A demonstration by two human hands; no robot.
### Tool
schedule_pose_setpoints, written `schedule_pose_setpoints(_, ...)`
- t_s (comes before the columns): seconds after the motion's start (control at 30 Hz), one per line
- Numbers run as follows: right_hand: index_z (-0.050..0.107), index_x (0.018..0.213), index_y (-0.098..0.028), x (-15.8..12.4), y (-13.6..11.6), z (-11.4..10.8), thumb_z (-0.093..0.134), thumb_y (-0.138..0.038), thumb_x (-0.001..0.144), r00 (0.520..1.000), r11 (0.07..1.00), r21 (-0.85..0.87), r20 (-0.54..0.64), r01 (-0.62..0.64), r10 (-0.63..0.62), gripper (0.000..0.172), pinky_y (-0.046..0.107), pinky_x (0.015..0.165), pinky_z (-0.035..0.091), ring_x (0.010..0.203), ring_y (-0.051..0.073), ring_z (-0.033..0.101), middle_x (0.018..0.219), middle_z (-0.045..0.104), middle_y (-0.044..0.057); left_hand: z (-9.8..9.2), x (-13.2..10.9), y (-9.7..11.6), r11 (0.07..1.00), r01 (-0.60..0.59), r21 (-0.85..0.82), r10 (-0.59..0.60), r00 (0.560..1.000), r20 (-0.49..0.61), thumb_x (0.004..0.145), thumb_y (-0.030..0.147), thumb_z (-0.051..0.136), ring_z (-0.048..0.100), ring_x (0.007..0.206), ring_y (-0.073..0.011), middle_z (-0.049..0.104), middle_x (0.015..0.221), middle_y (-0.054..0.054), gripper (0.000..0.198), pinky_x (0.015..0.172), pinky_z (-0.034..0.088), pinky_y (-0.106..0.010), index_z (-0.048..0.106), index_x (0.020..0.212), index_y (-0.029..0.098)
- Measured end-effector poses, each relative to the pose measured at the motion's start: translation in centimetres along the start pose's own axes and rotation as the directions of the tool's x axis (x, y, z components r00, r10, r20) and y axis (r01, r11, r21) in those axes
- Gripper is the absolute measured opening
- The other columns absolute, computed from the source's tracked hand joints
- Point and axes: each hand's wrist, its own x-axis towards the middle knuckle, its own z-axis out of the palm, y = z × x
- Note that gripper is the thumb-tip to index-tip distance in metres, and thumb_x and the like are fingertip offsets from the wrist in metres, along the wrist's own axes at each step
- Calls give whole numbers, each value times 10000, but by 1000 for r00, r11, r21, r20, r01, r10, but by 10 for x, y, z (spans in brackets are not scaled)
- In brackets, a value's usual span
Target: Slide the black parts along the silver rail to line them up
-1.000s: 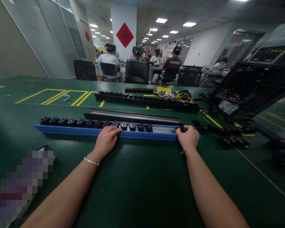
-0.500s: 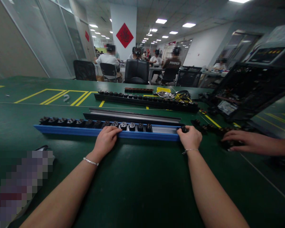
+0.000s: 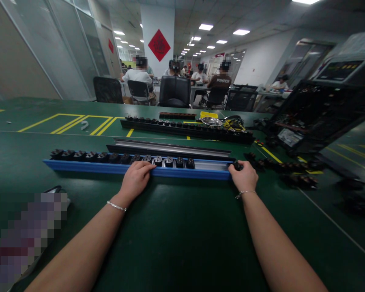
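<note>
A long blue channel rail lies crosswise in front of me, with a row of black socket modules seated along its left and middle stretch. Bare silvery channel shows towards its right end. My left hand is closed on the rail's near edge around the middle, its fingertips beside the modules. At the right end, my right hand pinches a single black socket module at the mouth of the channel. How far that module sits inside the channel is hidden by my fingers.
Behind lie an empty black rail and a filled black rail. Loose black modules sit to the right, near a dark open-framed machine. A metal dish stands farther back. A blurred package lies front left.
Another person's hand at the right has left the view, uncovering loose black modules there. My right hand has barely shifted, and my left hand stays in place on the rail.
</note>
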Motion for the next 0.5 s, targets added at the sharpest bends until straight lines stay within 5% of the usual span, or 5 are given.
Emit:
schedule_pose_setpoints(0.23, 631, 986, -177, 5, 8, 4, 556, -414, 696, 1000, 1000, 27, -2, -15, 15, 381, 457, 893, 421, 955, 292, 580, 989, 666, 124, 0, 1, 1, 1000, 0, 7, 0, 1000, 1, 841, 138, 448, 571, 953, -219, 680, 996, -72, 321, 874, 490, -387, 691, 1042, 199)
schedule_pose_setpoints(0.5, 598, 795, -186, 6, 17, 12, 574, -392, 672, 987, 993, 48, -121, 108, -101, 241, 452, 1047, 309, 1137, 283, 486, 1140, 607, 148, -2, 1, 1, 1000, 7, 4, -7, 1000, 6, 839, 148, 447, 575, 959, -224, 680, 992, -73, 325, 872, 496, -400, 689, 1046, 207)
